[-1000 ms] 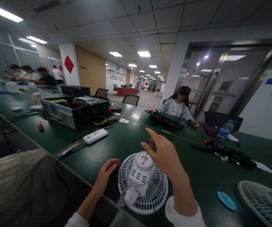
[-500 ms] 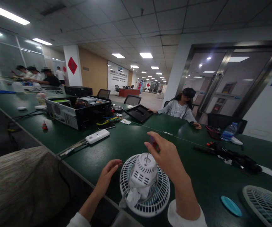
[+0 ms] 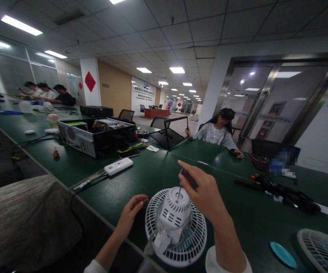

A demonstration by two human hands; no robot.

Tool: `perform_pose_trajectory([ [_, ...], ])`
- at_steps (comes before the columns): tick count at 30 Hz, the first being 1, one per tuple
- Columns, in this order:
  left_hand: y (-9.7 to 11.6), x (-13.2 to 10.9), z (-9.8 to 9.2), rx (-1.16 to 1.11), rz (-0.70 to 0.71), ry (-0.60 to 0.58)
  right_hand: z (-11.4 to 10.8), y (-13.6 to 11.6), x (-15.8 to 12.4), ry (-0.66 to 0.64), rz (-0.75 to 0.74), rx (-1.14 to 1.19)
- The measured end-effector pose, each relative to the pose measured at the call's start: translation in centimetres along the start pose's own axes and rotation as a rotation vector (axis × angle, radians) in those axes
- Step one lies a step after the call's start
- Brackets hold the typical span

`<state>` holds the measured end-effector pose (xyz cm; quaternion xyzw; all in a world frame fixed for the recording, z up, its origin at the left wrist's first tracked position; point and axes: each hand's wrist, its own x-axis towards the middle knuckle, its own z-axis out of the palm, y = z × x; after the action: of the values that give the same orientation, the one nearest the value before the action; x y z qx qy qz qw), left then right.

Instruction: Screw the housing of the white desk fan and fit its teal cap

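Note:
A small white fan [image 3: 175, 223] lies grille-down on the green table [image 3: 158, 170] in front of me, its motor housing facing up. My right hand [image 3: 205, 193] is closed round a small screwdriver [image 3: 181, 184] whose tip stands on top of the motor housing. My left hand [image 3: 130, 214] rests at the fan's left rim, fingers loosely curled, holding nothing that I can see.
A second fan grille [image 3: 322, 248] and a teal disc [image 3: 283, 254] lie at the right. Dark tools and cables [image 3: 280, 189] sit further back. A white box [image 3: 118, 166] and an opened computer case [image 3: 95, 136] are at the left. A person across the table holds a laptop [image 3: 171, 134].
The person opposite has raised the laptop's lid from flat to upright. My right hand stays on the screwdriver over the fan; the view has shifted slightly.

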<state>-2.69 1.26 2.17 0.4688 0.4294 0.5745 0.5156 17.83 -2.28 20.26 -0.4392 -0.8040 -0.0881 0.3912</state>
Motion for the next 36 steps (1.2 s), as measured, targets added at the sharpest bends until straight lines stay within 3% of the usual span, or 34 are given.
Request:
perform_pose_trajectory([
  [4,0.04,-0.03,-0.01,-0.006,0.003,0.006,0.07,-0.03,0.00,0.043,0.016,-0.089],
  [10,0.03,-0.10,0.10,-0.013,-0.005,0.011,-0.21,-0.03,-0.15,-0.061,0.043,0.088],
  [15,0.02,-0.02,0.10,-0.004,0.001,0.007,0.17,-0.09,0.03,-0.024,0.073,-0.018],
  [20,0.08,-0.06,0.08,-0.011,-0.005,0.013,-0.20,-0.05,-0.03,-0.089,0.035,0.064],
  [25,0.07,-0.13,0.12,-0.013,-0.008,0.014,0.08,0.11,-0.15,-0.038,0.079,-0.111],
  [31,-0.01,-0.01,0.06,-0.005,-0.008,0.004,-0.48,0.20,-0.30,-0.119,0.074,0.089],
  [36,-0.08,-0.05,-0.03,0.003,0.002,0.004,-0.16,0.18,-0.17,-0.095,0.124,-0.091],
])
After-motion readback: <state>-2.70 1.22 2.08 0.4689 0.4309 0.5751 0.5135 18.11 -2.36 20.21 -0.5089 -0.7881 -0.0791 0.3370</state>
